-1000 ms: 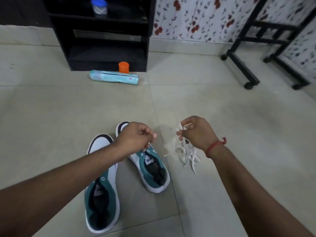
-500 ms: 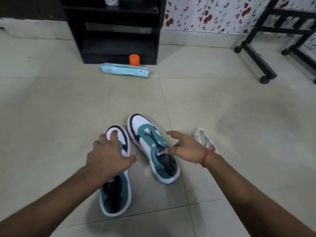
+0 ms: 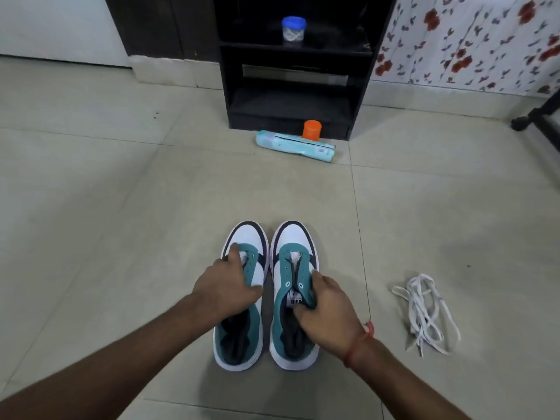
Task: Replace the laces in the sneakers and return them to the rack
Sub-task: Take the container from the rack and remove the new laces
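Two teal, white and navy sneakers stand side by side on the tiled floor, toes pointing away from me, with no laces in their eyelets. My left hand [image 3: 227,287] grips the left sneaker [image 3: 247,237] across its tongue and upper. My right hand [image 3: 328,307] grips the right sneaker [image 3: 295,237] by its right eyelet flap, thumb inside the opening. A loose heap of white laces [image 3: 424,310] lies on the floor to the right of the shoes. The black rack [image 3: 295,95] stands against the far wall.
A clear jar with a blue lid [image 3: 293,28] sits on the rack's upper shelf. An orange cap [image 3: 312,129] and a light-blue packet [image 3: 295,145] lie on the floor in front of the rack. A black wheeled stand [image 3: 536,116] is at the far right.
The white laces left my right hand and now lie on the floor at the right. Both hands moved onto the sneakers, which now stand parallel and close together.
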